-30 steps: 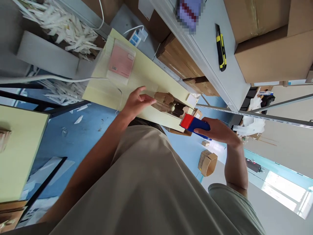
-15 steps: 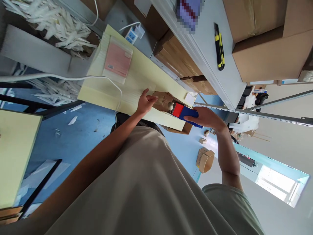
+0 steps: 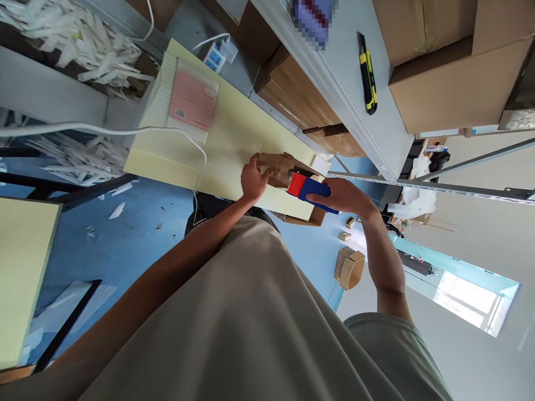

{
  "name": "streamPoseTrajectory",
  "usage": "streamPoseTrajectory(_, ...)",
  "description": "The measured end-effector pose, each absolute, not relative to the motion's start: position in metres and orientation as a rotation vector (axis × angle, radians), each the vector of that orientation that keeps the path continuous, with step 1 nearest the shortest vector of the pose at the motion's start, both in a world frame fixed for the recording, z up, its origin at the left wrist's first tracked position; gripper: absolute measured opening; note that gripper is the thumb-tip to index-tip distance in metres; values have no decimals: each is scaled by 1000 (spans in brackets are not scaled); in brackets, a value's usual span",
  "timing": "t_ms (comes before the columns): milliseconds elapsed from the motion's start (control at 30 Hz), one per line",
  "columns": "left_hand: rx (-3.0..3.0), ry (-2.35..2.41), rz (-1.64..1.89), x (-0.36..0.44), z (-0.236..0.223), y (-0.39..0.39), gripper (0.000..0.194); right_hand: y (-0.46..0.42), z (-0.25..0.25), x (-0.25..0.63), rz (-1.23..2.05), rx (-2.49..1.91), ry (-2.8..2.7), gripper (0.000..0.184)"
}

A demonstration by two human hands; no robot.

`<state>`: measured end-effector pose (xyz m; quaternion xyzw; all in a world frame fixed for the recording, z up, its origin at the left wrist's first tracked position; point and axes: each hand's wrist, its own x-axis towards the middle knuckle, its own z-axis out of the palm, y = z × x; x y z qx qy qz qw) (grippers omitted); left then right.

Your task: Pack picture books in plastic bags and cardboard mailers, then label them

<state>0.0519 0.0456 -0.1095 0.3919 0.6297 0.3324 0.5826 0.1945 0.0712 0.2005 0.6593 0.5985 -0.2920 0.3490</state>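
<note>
A red-and-blue, block-shaped object (image 3: 315,188) is in my right hand (image 3: 345,195), with the thumb lying over its blue side. Its red end rests against or over a small brown cardboard box (image 3: 278,167) on the pale yellow table (image 3: 234,139); whether it goes inside I cannot tell. My left hand (image 3: 254,181) is closed around the left end of that box, its thumb and fingers on either side. The box's far side shows a raised edge and a dark gap.
On the grey shelf (image 3: 346,67) lies a yellow-and-black box cutter (image 3: 368,75) beside large cartons (image 3: 460,89). A pink packet (image 3: 193,99) sits on the table's left part. A white cable (image 3: 137,131) crosses the left side. A power strip (image 3: 215,58) stands behind.
My left hand has moved onto the left end of the box and closed there. My right hand has shifted slightly left with the red-and-blue object, covering the round pale part seen before.
</note>
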Motion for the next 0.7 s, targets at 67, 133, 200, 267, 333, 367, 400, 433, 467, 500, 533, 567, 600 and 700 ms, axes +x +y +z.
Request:
streamPoseTrajectory(67,881,1449,788,48,-113,46,65,71,201,193,-747,1706,1540,55)
streamPoseTrajectory(133,862,1379,787,42,-110,43,64,71,203,194,-745,1698,1535,54)
streamPoseTrajectory(200,909,1266,808,36,-100,34,68,71,205,195,-751,1693,1531,52)
streamPoseTrajectory(267,1008,1124,860,34,-86,20,81,70,206,196,-757,1694,1524,51)
streamPoseTrajectory(333,1115,1008,883,38,-74,6,98,70,208,197,-754,1696,1522,53)
streamPoseTrajectory(367,1162,977,874,43,-70,1,106,71,208,197,-748,1697,1522,53)
streamPoseTrajectory(400,1200,970,856,47,-67,-2,114,71,209,197,-740,1699,1523,53)
streamPoseTrajectory(433,1231,982,834,53,-67,-4,119,71,210,197,-736,1699,1524,53)
streamPoseTrajectory(467,1255,1004,816,57,-67,-4,122,72,211,196,-737,1698,1524,53)
streamPoseTrajectory(500,1274,1030,801,61,-68,-3,122,72,211,195,-742,1695,1524,53)
streamPoseTrajectory(533,1292,1054,789,64,-70,-1,118,72,212,194,-748,1690,1522,53)
streamPoseTrajectory(567,1311,1074,777,65,-71,2,113,72,213,192,-750,1685,1520,53)
streamPoseTrajectory(600,1330,1087,760,66,-72,5,109,72,213,192,-748,1679,1519,54)
streamPoseTrajectory(700,1397,1089,684,60,-69,14,111,70,213,190,-719,1667,1528,56)
